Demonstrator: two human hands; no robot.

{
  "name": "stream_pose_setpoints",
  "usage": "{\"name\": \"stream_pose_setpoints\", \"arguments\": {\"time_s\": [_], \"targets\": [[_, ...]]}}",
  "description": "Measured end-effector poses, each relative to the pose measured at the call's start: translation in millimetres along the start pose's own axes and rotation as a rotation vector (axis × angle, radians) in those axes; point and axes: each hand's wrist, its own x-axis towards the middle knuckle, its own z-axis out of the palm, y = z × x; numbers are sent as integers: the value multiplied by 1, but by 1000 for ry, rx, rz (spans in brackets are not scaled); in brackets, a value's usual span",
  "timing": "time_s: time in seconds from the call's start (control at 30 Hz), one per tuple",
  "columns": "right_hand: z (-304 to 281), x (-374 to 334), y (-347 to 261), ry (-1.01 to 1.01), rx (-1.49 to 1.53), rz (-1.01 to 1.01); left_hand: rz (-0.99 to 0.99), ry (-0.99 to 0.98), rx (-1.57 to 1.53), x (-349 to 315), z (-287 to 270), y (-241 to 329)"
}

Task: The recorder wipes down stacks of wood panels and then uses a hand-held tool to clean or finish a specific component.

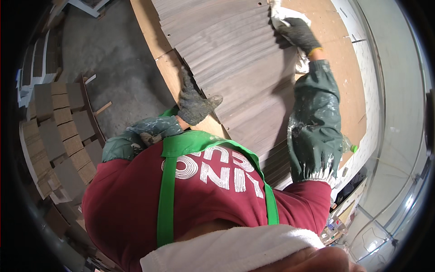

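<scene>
Currently, the head view shows a person in a red shirt, green apron (pixel 166 190) and dark green sleeve covers leaning over a workbench (pixel 344 63) on which a fanned stack of grey-brown wood-grain veneer panels (pixel 235 54) lies.

Left hand (pixel 194 102): gloved, resting flat on the near left edge of the panel stack, fingers spread and extended, thumb pointing right. It grips nothing; it presses on the panel surface and appears to steady the stack.

Right hand (pixel 299 32): gloved, at the far right edge of the stack, fingers curled down onto a white cloth (pixel 284 16). The cloth is bunched under and around the palm and lies against the top panel. How tightly the fingers close on it cannot be told.

Progress, as a judgement: the wiping is under way at the far end of the stack. No visible difference separates wiped from unwiped surface, so the completed share cannot be told. The panels nearer the body lie well apart from the cloth.

Surroundings: stacks of small brown boards (pixel 63 136) stand on the concrete floor (pixel 113 59) at the left.
</scene>
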Motion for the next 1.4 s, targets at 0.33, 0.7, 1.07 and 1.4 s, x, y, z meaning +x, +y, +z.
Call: {"name": "stream_pose_setpoints", "arguments": {"time_s": [0.33,0.7,1.07,1.4], "targets": [[-39,-8,98,416,-515,294,54,55,245,5,11,-15],[8,-44,66,125,174,152,-127,-103,280,3,0,2],[26,-26,40,461,579,441,-72,-19,70,0,9,3],[-23,-38,-5,276,558,687,-151,-182,-362,14,2,7]]}}
